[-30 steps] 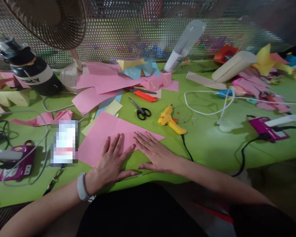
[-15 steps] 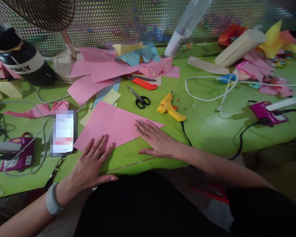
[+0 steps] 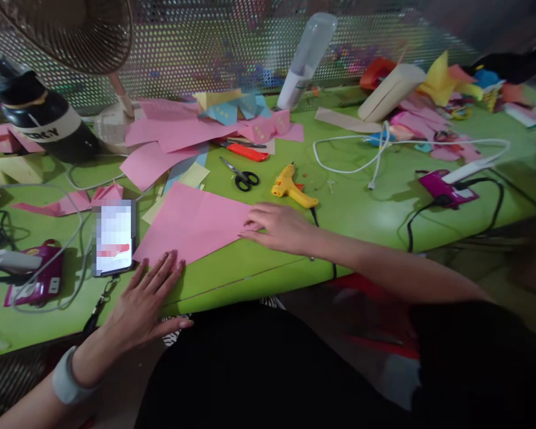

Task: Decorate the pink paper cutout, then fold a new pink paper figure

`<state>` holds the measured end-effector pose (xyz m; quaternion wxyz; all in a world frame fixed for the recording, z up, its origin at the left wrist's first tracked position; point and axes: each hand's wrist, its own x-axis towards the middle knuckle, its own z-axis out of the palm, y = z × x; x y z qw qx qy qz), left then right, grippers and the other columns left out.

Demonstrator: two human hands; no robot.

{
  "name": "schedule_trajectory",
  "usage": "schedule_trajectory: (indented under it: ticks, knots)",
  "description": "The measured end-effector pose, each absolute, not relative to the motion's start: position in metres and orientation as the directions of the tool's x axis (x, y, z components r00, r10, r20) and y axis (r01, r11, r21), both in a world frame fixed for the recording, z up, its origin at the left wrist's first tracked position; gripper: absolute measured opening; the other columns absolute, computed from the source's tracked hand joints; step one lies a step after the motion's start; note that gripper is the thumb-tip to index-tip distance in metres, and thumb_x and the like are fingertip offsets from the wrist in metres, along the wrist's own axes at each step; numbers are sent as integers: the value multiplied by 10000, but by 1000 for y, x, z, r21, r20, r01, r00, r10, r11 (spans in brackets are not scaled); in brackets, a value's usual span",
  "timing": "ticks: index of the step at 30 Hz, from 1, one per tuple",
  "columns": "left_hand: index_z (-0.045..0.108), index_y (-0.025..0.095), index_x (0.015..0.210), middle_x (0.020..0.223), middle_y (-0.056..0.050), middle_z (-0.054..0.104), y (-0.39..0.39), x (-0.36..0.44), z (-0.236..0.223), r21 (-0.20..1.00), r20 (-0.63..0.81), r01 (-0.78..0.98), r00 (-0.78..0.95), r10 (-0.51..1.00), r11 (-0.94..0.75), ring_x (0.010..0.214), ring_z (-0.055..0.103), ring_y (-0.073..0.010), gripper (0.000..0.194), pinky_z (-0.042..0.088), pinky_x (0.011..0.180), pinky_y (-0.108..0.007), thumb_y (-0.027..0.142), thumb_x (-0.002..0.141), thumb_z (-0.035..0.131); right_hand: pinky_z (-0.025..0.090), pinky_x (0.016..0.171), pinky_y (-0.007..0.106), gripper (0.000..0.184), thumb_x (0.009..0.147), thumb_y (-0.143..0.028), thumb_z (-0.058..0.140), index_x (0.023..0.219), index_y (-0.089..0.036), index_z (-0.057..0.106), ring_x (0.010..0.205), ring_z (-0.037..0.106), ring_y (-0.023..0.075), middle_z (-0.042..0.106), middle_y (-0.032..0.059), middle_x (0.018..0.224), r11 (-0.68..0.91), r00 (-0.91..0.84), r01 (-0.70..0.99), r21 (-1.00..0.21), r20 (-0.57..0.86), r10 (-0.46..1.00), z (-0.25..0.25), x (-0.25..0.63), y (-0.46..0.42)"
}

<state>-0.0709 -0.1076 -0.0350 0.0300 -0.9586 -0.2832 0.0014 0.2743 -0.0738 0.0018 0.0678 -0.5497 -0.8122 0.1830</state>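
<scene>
A pink sheet of paper [image 3: 192, 223] lies on the green table [image 3: 232, 277], tapering toward its right end. My left hand [image 3: 143, 301] rests flat with fingers spread, the fingertips on the sheet's lower left edge. At the right end, my right hand [image 3: 281, 226] has its fingers curled in and its thumb close to them, gripping the tip of the paper. That tip is hidden under the fingers. Just beyond the sheet are black-handled scissors [image 3: 245, 180] and a yellow hot glue gun [image 3: 292, 187].
Left of the paper lies a phone [image 3: 116, 238]. An orange-red cutter knife [image 3: 248, 152] and pink paper scraps [image 3: 174, 128] are behind. Purple power adapters [image 3: 444, 187] with cables sit at both sides. A fan [image 3: 71, 36], dark bottle [image 3: 49, 119] and clear bottle [image 3: 310, 53] stand at the back.
My right hand has gone from lying flat on the paper to curled fingers at its right tip. My left hand has slid slightly left and down, still flat. The view has shifted right.
</scene>
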Motion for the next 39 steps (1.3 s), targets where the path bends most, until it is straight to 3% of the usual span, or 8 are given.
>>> schedule_trajectory:
  ticks: [3, 5, 8, 18, 24, 30, 35, 39]
  knots:
    - [-8, 154, 1589, 1597, -177, 281, -109, -70, -35, -58, 4, 556, 830, 557, -829, 1462, 313, -312, 1095, 113, 1211, -453, 840, 820, 363, 496, 619, 299, 394, 871, -524, 621, 730, -157, 647, 578, 653, 168, 686, 41, 638, 169, -459, 803, -571, -412, 788, 10, 231, -52]
    - [-10, 158, 1589, 1603, -171, 271, -110, -70, -35, -49, 7, 564, 826, 564, -825, 1464, 310, -312, 1089, 115, 1214, -454, 839, 823, 358, 474, 538, 255, 411, 842, -479, 675, 601, -161, 576, 441, 578, 115, 593, -16, 495, 31, -511, 758, -651, -564, 649, 5, 211, -39]
    - [-5, 157, 1590, 1606, -172, 266, -110, -71, -35, -29, 14, 570, 822, 570, -821, 1462, 314, -315, 1085, 105, 1218, -452, 831, 826, 369, 451, 492, 224, 438, 825, -413, 717, 524, -163, 522, 369, 501, 77, 522, -53, 409, -71, -490, 772, -631, -663, 566, -5, 199, -28]
    - [47, 149, 1592, 1591, -172, 309, -106, -74, -38, -27, 47, 546, 837, 544, -837, 1449, 339, -330, 1083, 120, 1215, -471, 814, 821, 415, 440, 483, 221, 416, 811, -424, 732, 546, -151, 561, 387, 508, 64, 561, -51, 445, -191, -377, 786, -588, -700, 606, -15, 262, -23]
    - [72, 130, 1590, 1580, -188, 324, -102, -76, -36, -55, 27, 519, 855, 518, -853, 1443, 351, -334, 1118, 77, 1222, -454, 827, 796, 440, 422, 470, 236, 484, 735, -572, 744, 552, -162, 562, 409, 515, 83, 564, -30, 456, -308, -200, 795, -523, -705, 681, -22, 338, -29]
    - [109, 126, 1587, 1586, -186, 309, -99, -78, -36, -56, 21, 493, 870, 493, -868, 1449, 336, -337, 1088, 84, 1222, -450, 801, 809, 461, 337, 417, 225, 403, 814, -442, 708, 569, -174, 533, 367, 430, 58, 537, -29, 440, -435, -45, 751, -497, -696, 717, -6, 362, -44]
    - [107, 165, 1592, 1603, -156, 285, -97, -78, -32, -23, -9, 497, 868, 497, -868, 1449, 336, -335, 1028, 134, 1213, -456, 767, 839, 462, 368, 452, 244, 394, 870, -502, 612, 648, -183, 547, 420, 492, 80, 567, -16, 517, -233, -216, 681, -694, -494, 842, 1, 322, -51]
    - [51, 237, 1595, 1606, -104, 298, -102, -75, -27, 12, -12, 559, 829, 559, -829, 1428, 380, -320, 981, 211, 1195, -468, 760, 859, 434, 365, 523, 265, 444, 886, -515, 597, 592, -198, 499, 467, 525, 106, 547, -23, 487, -10, -312, 804, -595, -436, 844, -10, 294, -45]
